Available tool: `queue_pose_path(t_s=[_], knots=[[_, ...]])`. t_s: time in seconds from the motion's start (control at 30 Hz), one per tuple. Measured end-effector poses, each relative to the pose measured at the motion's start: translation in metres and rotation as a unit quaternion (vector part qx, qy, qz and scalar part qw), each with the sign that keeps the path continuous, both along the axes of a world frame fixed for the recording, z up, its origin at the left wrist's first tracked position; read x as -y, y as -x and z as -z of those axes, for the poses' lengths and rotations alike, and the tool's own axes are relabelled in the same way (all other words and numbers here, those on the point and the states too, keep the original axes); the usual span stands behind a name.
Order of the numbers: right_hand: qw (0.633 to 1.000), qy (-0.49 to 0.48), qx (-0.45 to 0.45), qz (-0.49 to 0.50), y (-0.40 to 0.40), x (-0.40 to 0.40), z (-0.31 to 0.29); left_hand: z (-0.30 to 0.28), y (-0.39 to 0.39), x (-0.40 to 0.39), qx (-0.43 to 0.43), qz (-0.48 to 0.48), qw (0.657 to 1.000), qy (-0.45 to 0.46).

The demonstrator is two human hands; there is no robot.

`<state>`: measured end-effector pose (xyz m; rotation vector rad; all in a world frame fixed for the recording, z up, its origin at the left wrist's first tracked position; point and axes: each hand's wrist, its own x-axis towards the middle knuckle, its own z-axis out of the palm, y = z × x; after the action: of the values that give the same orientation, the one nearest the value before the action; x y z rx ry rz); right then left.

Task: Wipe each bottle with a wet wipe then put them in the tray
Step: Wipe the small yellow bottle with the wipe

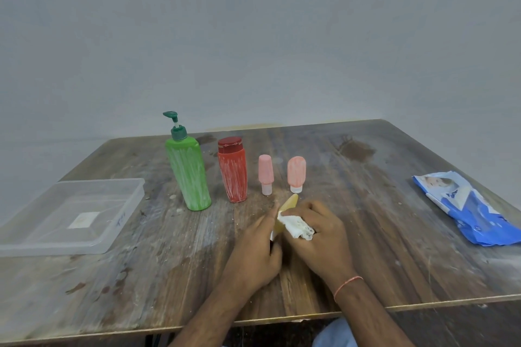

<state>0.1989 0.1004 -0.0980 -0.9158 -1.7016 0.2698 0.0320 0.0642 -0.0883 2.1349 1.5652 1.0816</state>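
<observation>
My left hand (258,245) grips a small yellow bottle (286,213) near the table's middle, its top pointing away from me. My right hand (321,236) holds a crumpled white wet wipe (297,227) against the bottle's side. Behind them stand a tall green pump bottle (189,172), a red bottle (232,170) with a dark red cap, and two small pink bottles (265,173) (296,173) standing cap down, all streaked with white. A clear plastic tray (93,246) lies at the left with no bottles in it.
A blue and white wet wipe pack (468,210) lies at the right side of the worn wooden table (169,262). A grey wall rises behind the table. The table's front edge runs just below my forearms.
</observation>
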Motion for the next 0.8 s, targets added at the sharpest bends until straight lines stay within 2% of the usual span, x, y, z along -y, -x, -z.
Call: queue_pose_path(t_s=[0.17,0.33,0.47,0.63,0.73,0.8], knots=[[0.998,0.009,0.010,0.055,-0.003,-0.004,0.003,-0.002,0.002,-0.001,0.038,0.018,0.999,0.006],[1.000,0.010,0.019,-0.014,-0.002,-0.001,0.003,0.000,0.007,-0.004,0.103,0.030,0.993,0.045],[0.997,0.013,0.019,0.070,-0.004,-0.007,0.006,0.000,0.010,-0.006,0.113,0.017,0.991,0.069],[0.999,0.017,0.029,-0.003,-0.003,-0.003,0.006,-0.001,0.011,-0.008,0.140,0.023,0.986,0.085],[0.997,0.035,0.020,0.062,-0.004,-0.007,0.006,0.000,0.012,-0.009,0.141,0.011,0.985,0.097],[0.997,0.043,0.005,0.071,-0.005,-0.008,0.005,0.000,0.011,-0.009,0.136,0.009,0.986,0.101]])
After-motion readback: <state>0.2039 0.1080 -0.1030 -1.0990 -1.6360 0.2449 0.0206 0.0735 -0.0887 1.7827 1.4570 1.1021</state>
